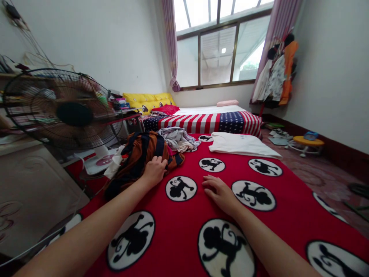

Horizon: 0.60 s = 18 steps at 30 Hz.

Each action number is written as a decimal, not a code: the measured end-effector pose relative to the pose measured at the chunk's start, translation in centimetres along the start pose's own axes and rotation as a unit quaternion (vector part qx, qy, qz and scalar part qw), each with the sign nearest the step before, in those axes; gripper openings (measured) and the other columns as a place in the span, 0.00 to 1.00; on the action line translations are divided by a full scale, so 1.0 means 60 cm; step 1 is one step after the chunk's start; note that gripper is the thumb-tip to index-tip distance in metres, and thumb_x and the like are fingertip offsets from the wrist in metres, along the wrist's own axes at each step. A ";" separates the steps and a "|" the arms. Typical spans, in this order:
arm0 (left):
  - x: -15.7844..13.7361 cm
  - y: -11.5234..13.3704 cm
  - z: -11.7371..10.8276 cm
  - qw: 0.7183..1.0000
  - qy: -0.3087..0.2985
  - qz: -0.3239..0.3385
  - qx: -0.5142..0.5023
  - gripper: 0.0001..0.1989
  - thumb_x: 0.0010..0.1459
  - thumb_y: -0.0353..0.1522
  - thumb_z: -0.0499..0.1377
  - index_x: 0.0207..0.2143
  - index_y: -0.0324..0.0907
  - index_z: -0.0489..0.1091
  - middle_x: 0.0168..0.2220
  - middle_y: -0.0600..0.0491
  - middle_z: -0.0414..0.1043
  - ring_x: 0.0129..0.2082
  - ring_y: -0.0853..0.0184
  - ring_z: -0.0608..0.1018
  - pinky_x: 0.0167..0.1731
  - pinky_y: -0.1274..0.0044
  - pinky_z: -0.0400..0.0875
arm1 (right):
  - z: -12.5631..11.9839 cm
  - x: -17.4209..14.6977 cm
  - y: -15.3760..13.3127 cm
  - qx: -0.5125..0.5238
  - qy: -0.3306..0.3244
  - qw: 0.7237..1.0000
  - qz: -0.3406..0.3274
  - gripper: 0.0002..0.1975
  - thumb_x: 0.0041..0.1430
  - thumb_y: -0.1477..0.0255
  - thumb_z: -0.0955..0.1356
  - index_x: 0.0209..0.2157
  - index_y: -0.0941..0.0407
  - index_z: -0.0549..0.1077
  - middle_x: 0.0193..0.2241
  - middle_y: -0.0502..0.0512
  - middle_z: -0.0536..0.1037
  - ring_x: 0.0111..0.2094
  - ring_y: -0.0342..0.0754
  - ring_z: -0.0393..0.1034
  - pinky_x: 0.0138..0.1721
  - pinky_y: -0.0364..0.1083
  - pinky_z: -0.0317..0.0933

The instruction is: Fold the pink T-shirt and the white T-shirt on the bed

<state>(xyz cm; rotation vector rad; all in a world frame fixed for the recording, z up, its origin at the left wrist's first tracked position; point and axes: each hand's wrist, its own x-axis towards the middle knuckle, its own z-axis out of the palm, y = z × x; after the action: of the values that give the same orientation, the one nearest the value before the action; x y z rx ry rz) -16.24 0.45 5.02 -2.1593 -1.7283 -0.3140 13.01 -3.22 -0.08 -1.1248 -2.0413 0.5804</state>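
Observation:
My left hand (155,170) is on the right side of a brown and navy striped garment (144,148), its fingers bent and closed on the cloth; the fingertips are partly hidden. The garment lies crumpled on a red blanket (178,219) printed with black monkeys in white circles. Behind it a light grey crumpled garment (178,138) is part of the same pile. My right hand (221,194) hovers over or rests on the blanket, fingers apart, holding nothing. Farther back, a folded white T-shirt (242,144) lies flat on the blanket.
A large black fan (73,113) stands at the left by a cabinet (37,184). Beyond the blanket is a bed with a stars-and-stripes cover (196,122) and yellow cushions (144,100). A yellow-topped stool (308,141) and hanging clothes (275,77) are at right.

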 end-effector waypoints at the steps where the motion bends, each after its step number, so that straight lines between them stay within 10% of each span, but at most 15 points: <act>1: 0.001 0.000 0.003 1.000 -0.005 -0.002 -0.017 0.07 0.55 0.30 0.56 0.37 0.41 0.70 0.40 0.42 0.70 0.45 0.54 0.69 0.41 0.69 0.66 | 0.000 -0.001 0.000 -0.002 -0.001 1.000 -0.001 0.12 0.55 0.72 0.66 0.40 0.53 0.77 0.53 0.58 0.72 0.56 0.53 0.63 0.60 0.58 0.47; 7: 0.045 0.006 -0.042 0.998 -0.001 -0.028 -0.059 0.03 0.52 0.32 0.60 0.31 0.44 0.72 0.31 0.50 0.74 0.35 0.60 0.75 0.36 0.73 0.68 | 0.003 0.000 -0.001 0.056 0.026 0.998 0.004 0.10 0.55 0.70 0.67 0.38 0.54 0.77 0.50 0.59 0.74 0.54 0.54 0.66 0.58 0.57 0.54; 10: 0.091 0.045 -0.120 0.976 0.111 -0.042 -0.185 0.06 0.54 0.34 0.58 0.30 0.42 0.72 0.30 0.51 0.74 0.32 0.63 0.76 0.35 0.73 0.68 | -0.002 0.004 -0.006 0.182 0.092 0.978 0.047 0.16 0.55 0.64 0.67 0.45 0.54 0.73 0.48 0.60 0.75 0.48 0.54 0.70 0.52 0.55 0.61; 13: 0.134 0.114 -0.192 0.835 0.257 -0.004 -0.486 0.08 0.53 0.35 0.59 0.30 0.38 0.70 0.27 0.54 0.73 0.29 0.68 0.75 0.33 0.77 0.69 | -0.021 0.006 -0.009 0.330 0.163 0.926 0.086 0.25 0.57 0.56 0.65 0.53 0.52 0.65 0.54 0.60 0.70 0.46 0.54 0.72 0.46 0.53 0.67; 16: 0.153 0.181 -0.196 0.689 0.250 0.036 -0.680 0.12 0.56 0.38 0.57 0.38 0.39 0.70 0.34 0.54 0.75 0.33 0.68 0.76 0.35 0.76 0.71 | -0.047 0.003 -0.001 0.408 0.202 0.886 0.091 0.29 0.60 0.50 0.59 0.58 0.50 0.60 0.56 0.60 0.68 0.47 0.56 0.72 0.42 0.54 0.69; 18: 0.148 0.211 -0.152 0.686 0.190 0.013 -0.702 0.14 0.59 0.38 0.55 0.43 0.40 0.69 0.38 0.51 0.75 0.36 0.66 0.77 0.38 0.75 0.72 | -0.063 0.000 0.010 0.371 0.242 0.892 0.090 0.30 0.60 0.49 0.56 0.59 0.49 0.60 0.53 0.59 0.72 0.47 0.58 0.72 0.43 0.56 0.68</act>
<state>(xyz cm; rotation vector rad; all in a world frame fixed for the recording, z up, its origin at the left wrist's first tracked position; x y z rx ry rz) -1.46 2.26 15.02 -2.4895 -1.1673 -2.5384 16.26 -2.77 1.90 -0.8639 -1.1261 0.9553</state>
